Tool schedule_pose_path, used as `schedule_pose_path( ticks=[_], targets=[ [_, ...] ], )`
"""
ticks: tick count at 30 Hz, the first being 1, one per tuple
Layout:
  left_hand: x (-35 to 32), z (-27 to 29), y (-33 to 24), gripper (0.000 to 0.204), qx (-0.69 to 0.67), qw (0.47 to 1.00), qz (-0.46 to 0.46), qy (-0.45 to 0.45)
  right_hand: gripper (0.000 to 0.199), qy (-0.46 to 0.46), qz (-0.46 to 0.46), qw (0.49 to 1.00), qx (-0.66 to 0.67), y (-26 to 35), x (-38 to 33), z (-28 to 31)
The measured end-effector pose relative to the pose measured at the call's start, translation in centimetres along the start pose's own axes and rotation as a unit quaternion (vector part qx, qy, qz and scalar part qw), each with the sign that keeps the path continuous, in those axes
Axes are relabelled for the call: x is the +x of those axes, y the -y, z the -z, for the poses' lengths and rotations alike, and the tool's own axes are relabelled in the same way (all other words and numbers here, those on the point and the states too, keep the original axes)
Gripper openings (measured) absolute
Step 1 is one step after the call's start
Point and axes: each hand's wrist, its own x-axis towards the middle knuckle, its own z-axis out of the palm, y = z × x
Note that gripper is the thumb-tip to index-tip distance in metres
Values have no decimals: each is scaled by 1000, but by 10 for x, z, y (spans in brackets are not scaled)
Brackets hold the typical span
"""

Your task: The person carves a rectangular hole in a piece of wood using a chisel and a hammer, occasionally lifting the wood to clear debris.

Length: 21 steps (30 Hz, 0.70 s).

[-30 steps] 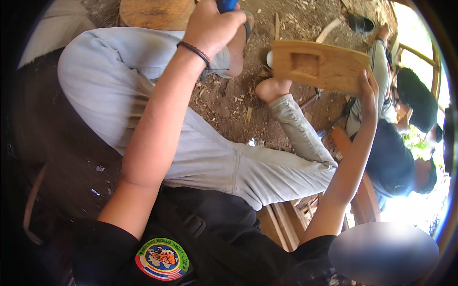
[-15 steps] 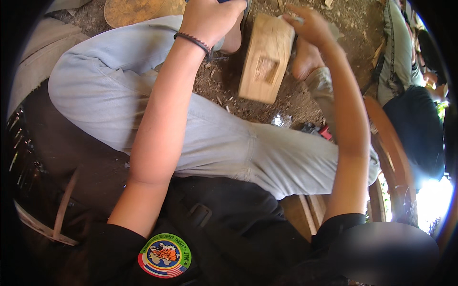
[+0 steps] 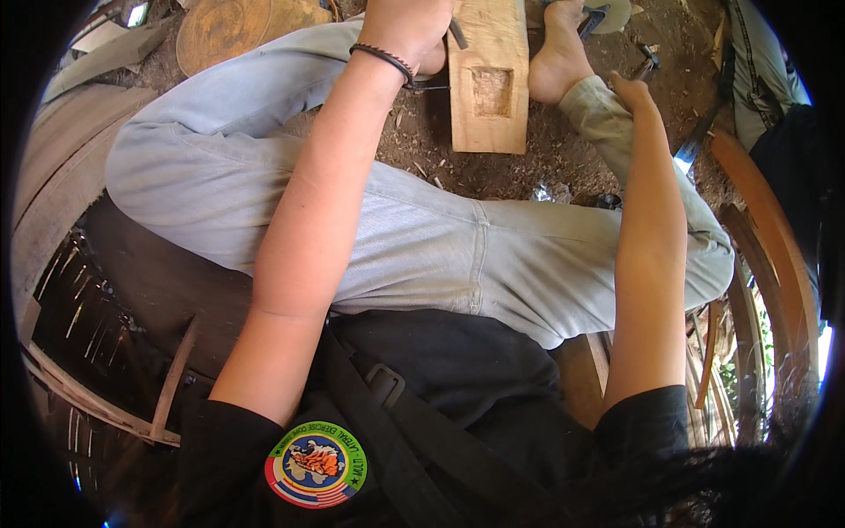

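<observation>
A long pale wooden block point(image 3: 462, 92) lies on the ground between my feet, with a rectangular recess point(image 3: 491, 92) cut into its near part. My left hand point(image 3: 412, 22), partly beyond the upper edge, is closed around a tool by the block's left side. Its flat dark metal end point(image 3: 458, 33) shows beside the wood and looks like a chisel; the handle is hidden. To the right of the block, my right hand point(image 3: 634, 91) has its thumb stretched away from the fingers. Just beyond it is a small hammer point(image 3: 650, 58); most of the fingers are hidden.
A round slab of wood point(image 3: 224, 35) lies at the far left. Past my right foot point(image 3: 556, 62) is a dark metal tool point(image 3: 591, 22). A blade point(image 3: 691, 150) lies right of my right forearm. Wood chips cover the earth; a person's leg point(image 3: 766, 70) is at the far right.
My right hand has left the far end of the block and moved right, to the hammer. The block looks straighter and higher in view; my left hand stays at its left side.
</observation>
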Motion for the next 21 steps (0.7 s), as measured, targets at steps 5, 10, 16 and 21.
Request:
schedule_pose_path(
  ticks=[5,10,16,21],
  targets=[
    [-8,-23,7,18,31,996,11,82,89,-56,-39,996,-60,-31,45,-1],
    [-10,-12,5,28,169,982,-12,88,75,-53,27,989,-133,-29,52,-13],
    [-9,-23,-5,38,153,983,-7,103,61,-2,3,992,126,-36,48,-1],
    [-16,-10,0,31,278,948,64,142,50,67,-9,941,332,-21,29,8]
  ],
)
